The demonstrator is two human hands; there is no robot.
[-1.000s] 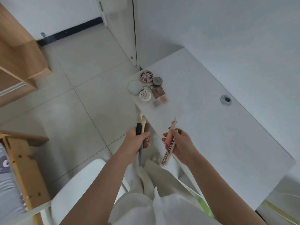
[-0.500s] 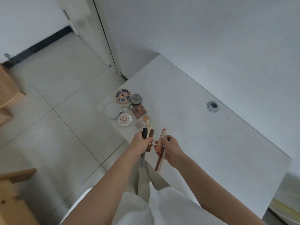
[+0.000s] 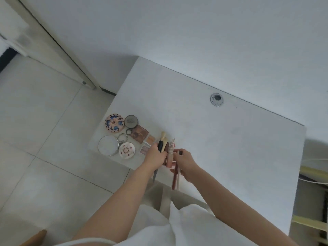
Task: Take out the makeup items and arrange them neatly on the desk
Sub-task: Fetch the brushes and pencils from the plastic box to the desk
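Placing step in hand: brushes (image 3: 162, 142) gripped by left hand (image 3: 156, 156), fingers curled round handles; slim tubes (image 3: 175, 172) pinched by right hand (image 3: 184, 161). Next, likely: sticks to be laid parallel on desk (image 3: 221, 139) beside compacts (image 3: 124, 135).

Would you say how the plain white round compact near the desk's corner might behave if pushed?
The plain white round compact lies flat, so it would probably slide, not roll. Close to the white desk's edge, it could drop off.

the table (image 3: 221, 139) lies bare to the right of both hands, up to the wall, with only a cable hole (image 3: 216, 99) near the back edge. to the left, a cluster of compacts (image 3: 124, 137) crowds the near left corner, blocking that side.
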